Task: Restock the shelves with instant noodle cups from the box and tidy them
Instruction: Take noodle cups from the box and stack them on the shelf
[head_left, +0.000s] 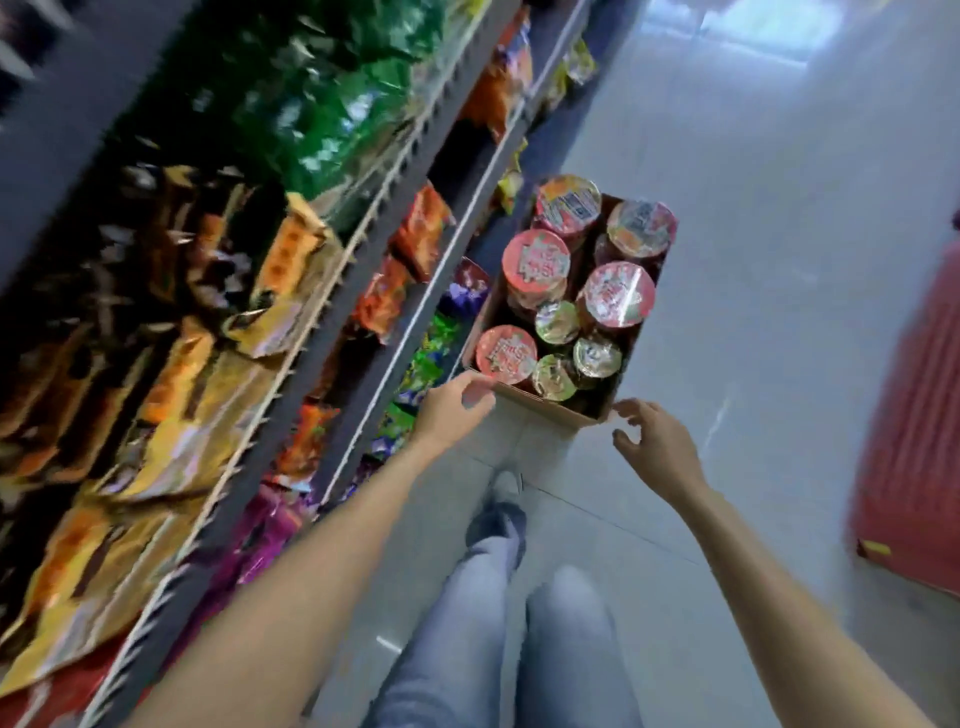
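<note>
A cardboard box (550, 408) stands on the tiled floor beside the shelves, packed with several instant noodle cups (618, 293) with red and green foil lids. My left hand (454, 413) reaches to the box's near left corner, its fingers curled at the rim. My right hand (647, 434) hovers by the near right corner with fingers spread and loosely bent, holding nothing. The picture is blurred by motion.
Dark shelves (363, 291) run along the left, filled with snack bags in green, orange, yellow and purple. Pale tiled floor (779, 260) spreads to the right. A red crate-like object (914, 441) stands at the right edge. My legs and shoe (496, 525) are below the box.
</note>
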